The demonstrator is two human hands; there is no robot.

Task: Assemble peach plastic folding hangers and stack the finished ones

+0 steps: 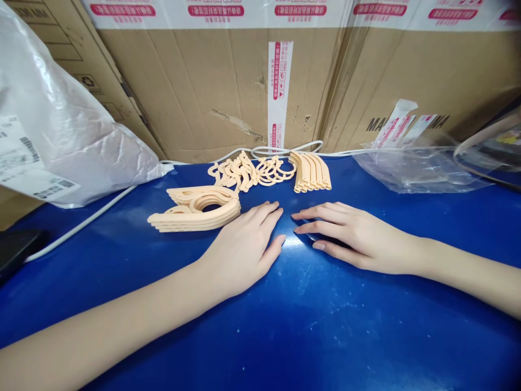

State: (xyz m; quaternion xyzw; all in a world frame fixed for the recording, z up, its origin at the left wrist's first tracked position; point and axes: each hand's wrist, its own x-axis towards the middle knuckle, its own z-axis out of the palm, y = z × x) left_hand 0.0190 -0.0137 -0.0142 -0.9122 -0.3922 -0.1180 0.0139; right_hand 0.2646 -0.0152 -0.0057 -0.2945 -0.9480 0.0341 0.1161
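My left hand (244,247) lies palm down on the blue table, fingers stretched out, holding nothing. Close against its outer side is a neat stack of beige, curved plastic pieces (195,217) with a rounded opening in it; whether the hand touches it I cannot tell. To the right, my right hand (354,234) rests with its fingers apart and nothing in them. Beyond the hands sit a pile of small wavy hook-like pieces (238,171), a heap of thin beige rings (273,171) and a row of curved tubular pieces (312,171).
Cardboard boxes (211,81) wall off the back of the blue table (293,331). A white wrapped parcel (69,125) stands at left, near a black object (20,250) and a white cable (81,224). Clear plastic bags (423,171) lie at back right.
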